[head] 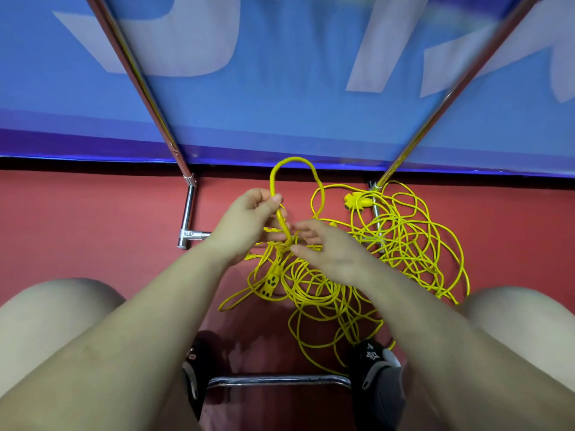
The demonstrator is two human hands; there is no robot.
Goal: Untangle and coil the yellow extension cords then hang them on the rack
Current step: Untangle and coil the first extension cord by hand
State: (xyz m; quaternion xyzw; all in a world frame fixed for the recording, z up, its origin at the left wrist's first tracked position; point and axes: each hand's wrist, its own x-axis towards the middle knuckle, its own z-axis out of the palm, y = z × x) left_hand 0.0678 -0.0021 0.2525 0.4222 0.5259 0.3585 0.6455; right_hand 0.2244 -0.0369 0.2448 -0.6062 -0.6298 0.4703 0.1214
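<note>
1. Fingers of the left hand (249, 219) pinch a loop (291, 169) of yellow extension cord, thumb and forefinger closed on the strand where the loop rises toward the blue banner (280, 88).
2. Right hand (326, 250) sits just beside it with fingers fairly straight, reaching into the strands at the loop's base; whether it actually grips a strand is hard to tell.
3. Below the hands hangs a yellow socket end (270, 283), resting among the tangled cords (389, 244) that spread over the red floor (93, 228).
4. Another yellow plug (356, 202) lies near the foot of the right chrome pole (451, 91).
5. 2 chrome poles of the rack slant up across the banner; the left pole (140, 79) ends in a chrome base tube (189, 213).
6. Bare knees frame the view, with black shoes (378, 368) either side of a chrome bar (277, 381).
</note>
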